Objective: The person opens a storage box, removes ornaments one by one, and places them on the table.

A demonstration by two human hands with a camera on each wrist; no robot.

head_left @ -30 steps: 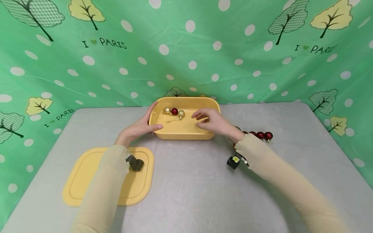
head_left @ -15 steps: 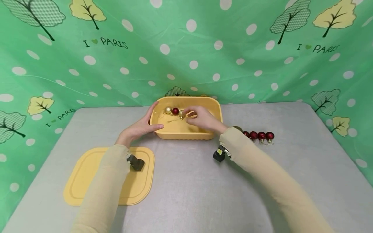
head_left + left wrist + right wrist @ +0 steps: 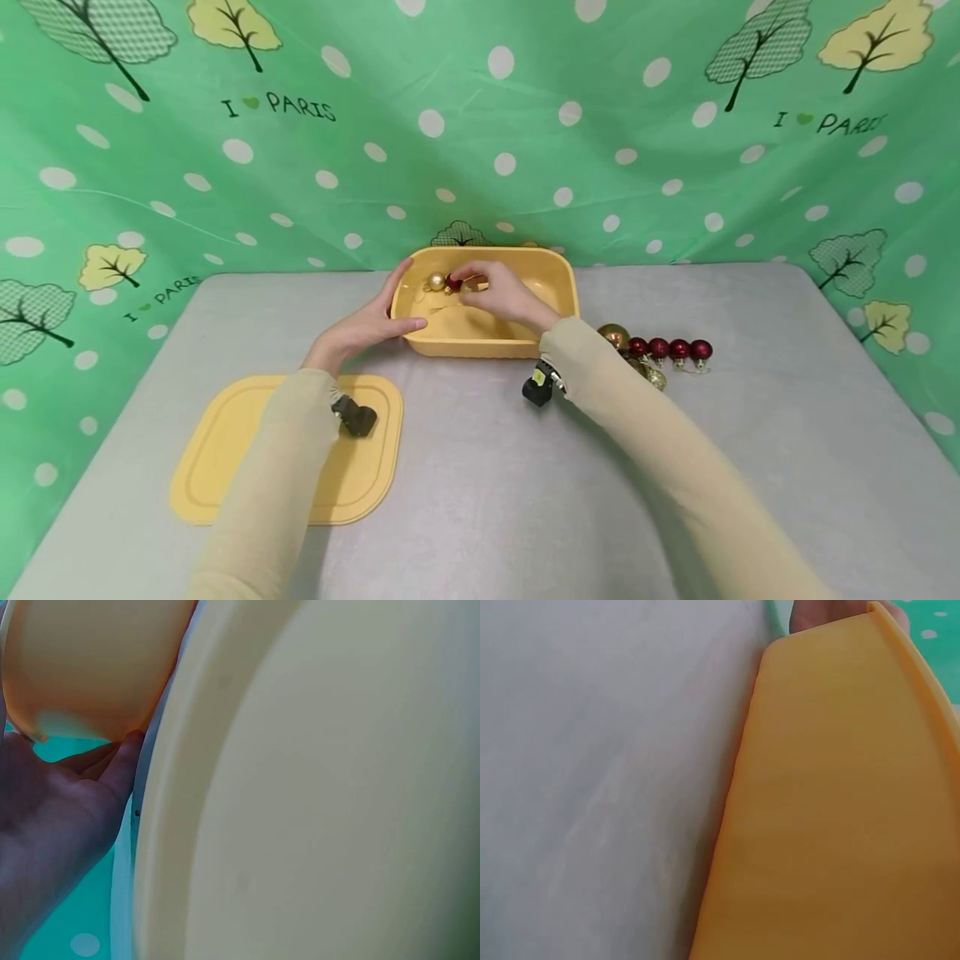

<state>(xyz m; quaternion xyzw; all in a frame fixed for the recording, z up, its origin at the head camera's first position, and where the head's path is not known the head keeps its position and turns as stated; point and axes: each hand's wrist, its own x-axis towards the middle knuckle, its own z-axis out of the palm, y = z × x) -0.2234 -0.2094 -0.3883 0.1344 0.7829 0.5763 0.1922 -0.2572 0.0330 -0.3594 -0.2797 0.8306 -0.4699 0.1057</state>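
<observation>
Head view: we see even, bright light, apparently from overhead | soft shadows beside both sleeves [image 3: 667,442] on the table [image 3: 465,500] | faint sheen inside the box [image 3: 553,290] | curtain dots [image 3: 909,192] stretch toward the corners | left wrist: we get a dimmer, cooler picture, lid [image 3: 322,787] out of focus | right wrist: slightly hazy, box shaded lower down

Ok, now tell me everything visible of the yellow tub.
The yellow tub is an open, rounded rectangular container with a projecting rim and smooth, plastic-looking walls. It stands opening upward on the grey table, long side across the head view, near the green cloth. The left hand grips its left end, thumb toward the near side. The right hand is partly inside; whether it touches the tub is unclear. A gold ornament and a dark red ornament show inside.
</observation>
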